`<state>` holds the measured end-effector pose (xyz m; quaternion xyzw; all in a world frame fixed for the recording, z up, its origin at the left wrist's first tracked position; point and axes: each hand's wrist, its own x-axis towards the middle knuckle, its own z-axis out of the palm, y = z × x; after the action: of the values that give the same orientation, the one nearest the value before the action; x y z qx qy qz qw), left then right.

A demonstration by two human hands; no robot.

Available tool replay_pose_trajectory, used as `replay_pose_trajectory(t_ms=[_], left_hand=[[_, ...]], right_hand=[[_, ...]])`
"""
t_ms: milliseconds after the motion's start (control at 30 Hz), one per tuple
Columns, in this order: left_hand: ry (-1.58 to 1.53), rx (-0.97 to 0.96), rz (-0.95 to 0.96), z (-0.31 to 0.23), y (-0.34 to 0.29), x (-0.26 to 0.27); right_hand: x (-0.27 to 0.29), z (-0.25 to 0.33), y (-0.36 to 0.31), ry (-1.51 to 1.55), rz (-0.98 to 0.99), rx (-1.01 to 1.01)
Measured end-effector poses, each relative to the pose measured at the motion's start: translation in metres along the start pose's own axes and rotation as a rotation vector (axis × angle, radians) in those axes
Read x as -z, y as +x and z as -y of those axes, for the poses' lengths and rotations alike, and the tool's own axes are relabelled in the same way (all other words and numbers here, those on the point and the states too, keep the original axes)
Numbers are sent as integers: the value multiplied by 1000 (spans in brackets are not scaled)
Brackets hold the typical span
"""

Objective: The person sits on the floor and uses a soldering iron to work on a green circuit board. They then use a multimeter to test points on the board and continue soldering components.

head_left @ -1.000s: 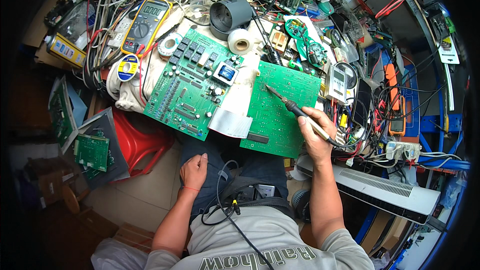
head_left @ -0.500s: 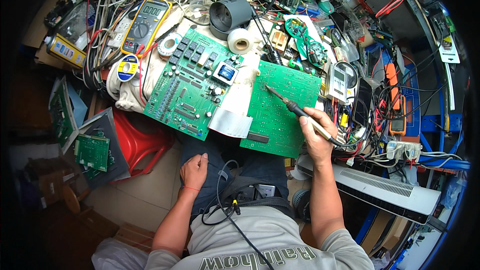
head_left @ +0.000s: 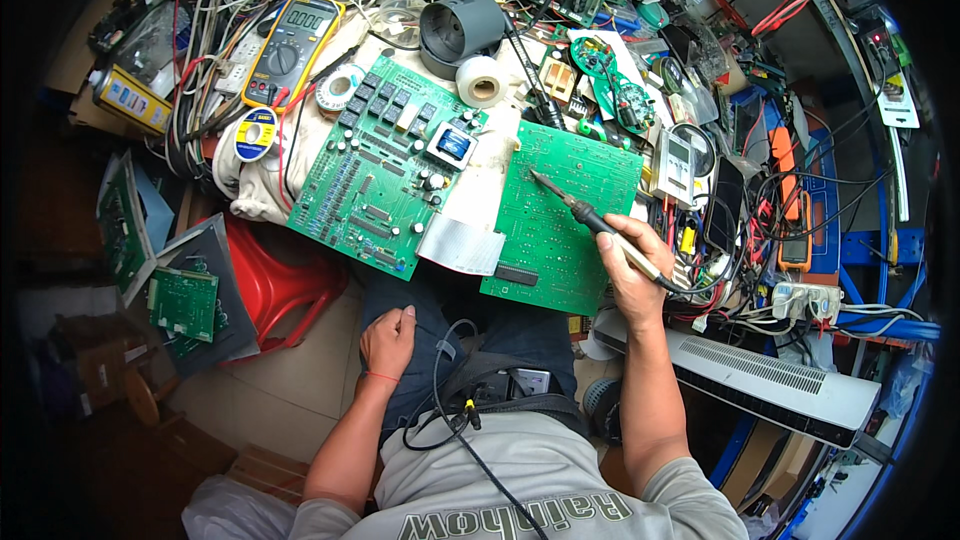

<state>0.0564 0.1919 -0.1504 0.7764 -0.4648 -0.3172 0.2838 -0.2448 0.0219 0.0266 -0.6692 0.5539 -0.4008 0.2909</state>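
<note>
My right hand (head_left: 640, 268) is wrapped round the handle of a soldering iron (head_left: 588, 216). Its pointed tip meets, or hovers just over, the upper left part of a green circuit board (head_left: 565, 250) that lies solder side up. A grey ribbon cable (head_left: 462, 246) runs from this board to a second green board (head_left: 350, 175), which shows relays, capacitors and a small blue transformer (head_left: 453, 145). Curled into a loose fist, my left hand (head_left: 388, 340) rests on my thigh below the boards, with nothing visible in it.
A yellow multimeter (head_left: 292, 50) and solder spools (head_left: 256, 134) stand at the left. Behind the boards are a grey cylindrical holder (head_left: 462, 32) and a white roll (head_left: 482, 82). Cables and a small white meter (head_left: 676, 165) crowd the right. A red stool (head_left: 280, 280) stands lower left.
</note>
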Motion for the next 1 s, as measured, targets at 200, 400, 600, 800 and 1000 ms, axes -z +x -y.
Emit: replay_pose_trajectory(t_ms=[200,400,600,800,1000], left_hand=[[0,-18,-7,2,0,-1],[2,-13,-2,2,0,0],[-2,0,-2,1,0,0],[8,-1,7,3,1,-1],[3,5,10,2,1,-1]], right_hand=[[-3,-6,-1,69,-67,11],[1,-5,-3,48,-9,-33],[2,0,-1,23,20,-14],[2,2,1,-10,22,3],[1,-3,0,31,-3,-17]])
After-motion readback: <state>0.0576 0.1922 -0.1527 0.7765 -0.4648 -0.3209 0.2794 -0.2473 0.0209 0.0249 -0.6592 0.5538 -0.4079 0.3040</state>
